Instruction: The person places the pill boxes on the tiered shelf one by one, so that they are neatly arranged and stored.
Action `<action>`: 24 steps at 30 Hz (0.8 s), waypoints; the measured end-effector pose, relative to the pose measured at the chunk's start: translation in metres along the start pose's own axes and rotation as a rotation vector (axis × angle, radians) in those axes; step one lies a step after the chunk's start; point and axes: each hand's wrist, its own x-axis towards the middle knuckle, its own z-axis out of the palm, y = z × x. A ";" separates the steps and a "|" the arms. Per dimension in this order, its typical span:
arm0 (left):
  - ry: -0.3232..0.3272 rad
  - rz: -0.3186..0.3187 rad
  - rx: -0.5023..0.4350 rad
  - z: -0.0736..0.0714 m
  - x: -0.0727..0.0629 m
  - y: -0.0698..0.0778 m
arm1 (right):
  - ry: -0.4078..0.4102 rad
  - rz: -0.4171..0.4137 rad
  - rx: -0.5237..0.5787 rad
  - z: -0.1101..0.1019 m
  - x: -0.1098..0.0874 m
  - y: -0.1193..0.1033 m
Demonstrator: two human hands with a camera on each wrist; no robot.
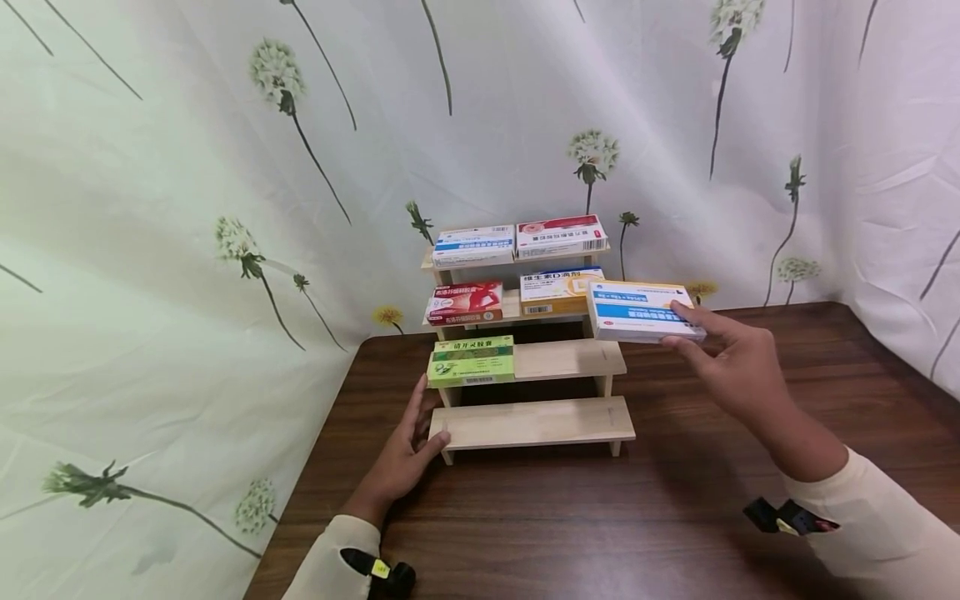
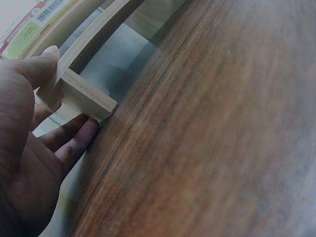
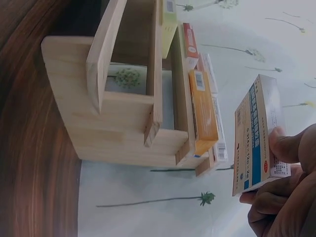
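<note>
A light wooden step shelf with stacked tiers stands on the table. My right hand pinches a white and blue medicine box by its right end, thumb on one face and fingers on the other. In the right wrist view, that medicine box is held apart from the shelf's right side. My left hand grips the shelf's lower left corner. In the left wrist view, its thumb lies on the lowest step and its fingers rest against the side support.
A green box lies on the second tier's left. Above it are a red box and a yellow-white box. The top tier bears a blue-white box and a red-white box. A dandelion-print curtain surrounds the dark table.
</note>
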 end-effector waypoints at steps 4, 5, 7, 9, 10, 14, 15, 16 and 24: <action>-0.005 0.002 0.000 0.000 0.000 -0.001 | -0.018 -0.010 0.042 0.006 -0.002 -0.004; -0.006 0.002 0.001 0.000 0.000 -0.001 | -0.022 -0.012 0.050 0.008 -0.003 -0.005; -0.008 0.003 0.004 0.000 0.000 -0.001 | -0.031 -0.018 0.058 0.011 -0.004 -0.006; -0.007 0.005 0.003 0.000 0.000 -0.001 | -0.041 -0.026 0.060 0.014 -0.005 -0.006; -0.005 0.006 0.001 0.000 0.000 -0.001 | -0.046 -0.031 0.061 0.016 -0.005 -0.007; -0.008 0.009 -0.012 0.000 -0.001 0.000 | -0.062 -0.055 0.076 0.022 -0.006 -0.008; -0.008 0.009 -0.014 0.000 -0.001 0.000 | -0.065 -0.059 0.081 0.024 -0.006 -0.008; -0.009 0.008 -0.014 0.000 -0.001 0.000 | -0.070 -0.064 0.085 0.025 -0.006 -0.008; -0.007 0.003 -0.006 -0.001 -0.001 0.000 | -0.143 -0.047 0.089 0.038 -0.010 -0.009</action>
